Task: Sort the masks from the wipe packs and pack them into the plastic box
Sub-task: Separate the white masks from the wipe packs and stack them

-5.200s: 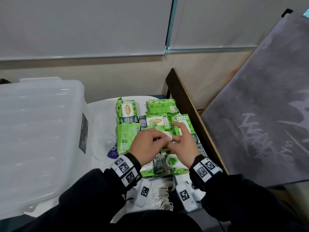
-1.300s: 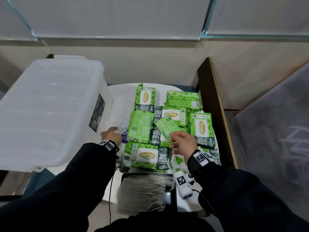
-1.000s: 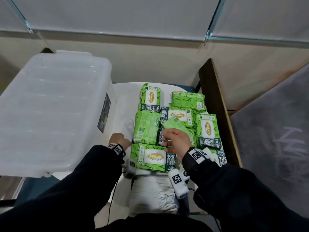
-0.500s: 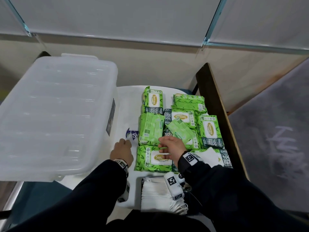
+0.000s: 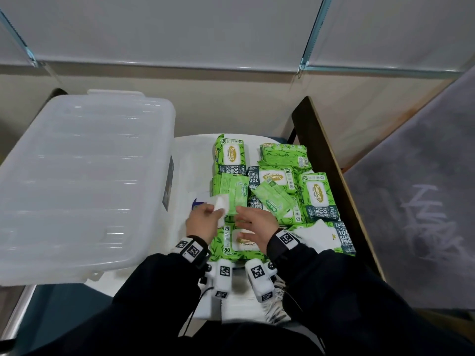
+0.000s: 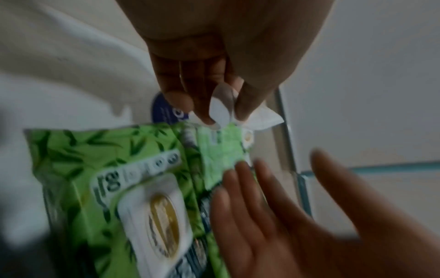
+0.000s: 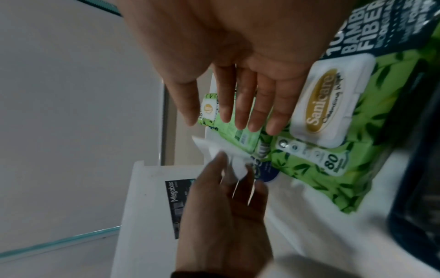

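My left hand (image 5: pixel 216 214) pinches a white mask (image 5: pixel 221 207) just above the white table, beside the green wipe packs (image 5: pixel 318 196). The left wrist view shows thumb and fingers of my left hand (image 6: pixel 223 114) closed on the mask (image 6: pixel 264 118). My right hand (image 5: pixel 243 218) hovers over the nearest wipe pack (image 5: pixel 228 242), fingers straight and empty, close to the mask. In the right wrist view, my right hand (image 7: pixel 238 120) is open above the mask (image 7: pixel 214 148). The translucent plastic box (image 5: pixel 77 181) stands at the left with its lid on.
A small green pack (image 5: pixel 272 201) lies slanted on top of the larger ones. More white masks (image 5: pixel 317 233) lie at the right, and a stack (image 5: pixel 244 304) sits near my body. A dark wooden board (image 5: pixel 329 165) borders the table's right side. A blue label (image 5: pixel 196 202) shows on the table.
My left hand picked the white mask up from the table by the box and lifted it rightward. My right hand let go of the small green pack and moved toward the mask.
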Demonstrator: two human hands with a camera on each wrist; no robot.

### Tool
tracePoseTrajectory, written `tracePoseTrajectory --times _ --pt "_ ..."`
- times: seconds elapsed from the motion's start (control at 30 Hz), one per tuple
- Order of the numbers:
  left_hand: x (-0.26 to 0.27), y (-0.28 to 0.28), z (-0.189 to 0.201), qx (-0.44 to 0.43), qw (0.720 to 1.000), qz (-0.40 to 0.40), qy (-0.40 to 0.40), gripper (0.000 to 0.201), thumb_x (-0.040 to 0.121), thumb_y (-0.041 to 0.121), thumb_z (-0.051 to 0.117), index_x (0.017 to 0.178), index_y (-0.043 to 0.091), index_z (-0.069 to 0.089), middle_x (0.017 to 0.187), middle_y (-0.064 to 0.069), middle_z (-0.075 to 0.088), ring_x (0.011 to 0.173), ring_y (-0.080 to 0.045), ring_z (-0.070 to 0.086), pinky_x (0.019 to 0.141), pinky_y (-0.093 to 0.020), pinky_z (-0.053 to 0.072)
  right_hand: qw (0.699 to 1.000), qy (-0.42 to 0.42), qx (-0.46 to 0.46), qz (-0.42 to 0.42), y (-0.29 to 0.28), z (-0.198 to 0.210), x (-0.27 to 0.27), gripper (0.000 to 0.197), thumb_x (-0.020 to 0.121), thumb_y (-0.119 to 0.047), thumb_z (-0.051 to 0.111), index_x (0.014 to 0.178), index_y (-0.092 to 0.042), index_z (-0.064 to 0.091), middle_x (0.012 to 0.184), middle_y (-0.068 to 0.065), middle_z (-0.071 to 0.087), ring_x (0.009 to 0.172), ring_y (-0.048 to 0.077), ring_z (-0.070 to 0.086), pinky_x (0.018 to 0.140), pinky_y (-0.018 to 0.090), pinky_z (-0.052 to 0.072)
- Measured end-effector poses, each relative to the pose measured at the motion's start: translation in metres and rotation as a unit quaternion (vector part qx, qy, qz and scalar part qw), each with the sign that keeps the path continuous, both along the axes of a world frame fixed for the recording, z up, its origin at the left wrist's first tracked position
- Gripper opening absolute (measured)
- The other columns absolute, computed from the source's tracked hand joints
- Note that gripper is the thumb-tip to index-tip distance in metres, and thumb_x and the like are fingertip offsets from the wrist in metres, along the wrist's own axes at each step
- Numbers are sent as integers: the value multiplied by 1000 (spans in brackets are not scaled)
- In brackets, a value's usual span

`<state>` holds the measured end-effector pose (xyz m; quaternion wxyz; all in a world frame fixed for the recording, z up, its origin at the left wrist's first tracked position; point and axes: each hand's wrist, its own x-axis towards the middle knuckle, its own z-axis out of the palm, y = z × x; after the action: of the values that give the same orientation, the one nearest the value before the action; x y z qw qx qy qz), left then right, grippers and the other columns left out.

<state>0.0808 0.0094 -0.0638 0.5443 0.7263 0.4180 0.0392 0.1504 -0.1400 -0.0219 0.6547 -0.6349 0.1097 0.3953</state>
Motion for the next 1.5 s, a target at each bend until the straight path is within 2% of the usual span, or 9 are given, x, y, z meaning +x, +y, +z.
tracePoseTrajectory --times 0.13,0.33,0.5,0.57,0.67,0.83,1.03,1.23,1.5 --pt "2 -31 25 -51 993 -100 -47 32 87 44 77 107 21 66 86 0 77 68 -17 75 69 -37 62 997 -63 -24 -27 6 9 5 13 89 -18 79 98 -15 72 86 8 73 81 24 71 77 45 63" --pt "12 -25 46 -13 986 -147 -80 18 87 42 78 92 24 75 83 4 76 76 -14 73 73 -32 59 995 -79 -47 -36 -26 17 26 1 93 -7 69 94 -8 70 88 18 72 77 31 70 70 46 63" --pt "40 -32 49 2 955 -275 -106 61 80 32 85 134 33 57 135 12 61 122 -6 55 104 -32 46 994 -104 -32 10 -63 33 40 6 95 -9 66 98 -11 71 91 13 71 80 28 67 63 36 55" --pt "52 -41 49 -42 937 -338 -79 48 77 30 86 121 25 67 117 7 71 109 -9 66 101 -38 52 992 -121 -43 0 -83 35 46 6 93 -10 69 99 -9 72 92 12 71 82 28 67 65 37 54" --pt "65 -58 52 -63 926 -367 -57 23 83 21 85 77 7 68 65 4 62 61 -11 59 72 -28 51 992 -106 -51 -52 -121 38 54 11 90 -7 73 101 -6 71 90 12 73 77 26 69 61 35 57" --pt "79 -98 54 -72 907 -414 -12 27 84 31 83 65 17 71 58 9 56 57 -8 50 59 -24 36 991 -48 -36 -120 -192 32 71 10 87 1 74 92 -6 69 81 12 75 64 20 71 55 31 59" --pt "91 -130 33 -124 929 -347 27 21 82 27 85 69 11 79 71 -12 71 66 -20 56 68 -34 44 983 -9 -89 -157 -241 -2 82 13 87 -5 76 99 -10 72 78 8 71 60 19 64 55 30 56" --pt "91 -145 25 -138 958 -239 82 19 86 16 82 90 -2 76 70 -12 73 59 -26 68 75 -47 63 982 -12 -120 -147 -242 -35 85 9 83 1 78 91 -1 74 66 14 65 50 19 57 52 29 52" --pt "89 -161 13 -122 970 -179 113 19 87 12 80 93 -4 74 73 -16 73 56 -27 70 51 -32 60 976 -65 -183 -103 -256 -62 93 9 79 -9 84 84 -9 77 64 6 69 48 12 56 43 20 42"
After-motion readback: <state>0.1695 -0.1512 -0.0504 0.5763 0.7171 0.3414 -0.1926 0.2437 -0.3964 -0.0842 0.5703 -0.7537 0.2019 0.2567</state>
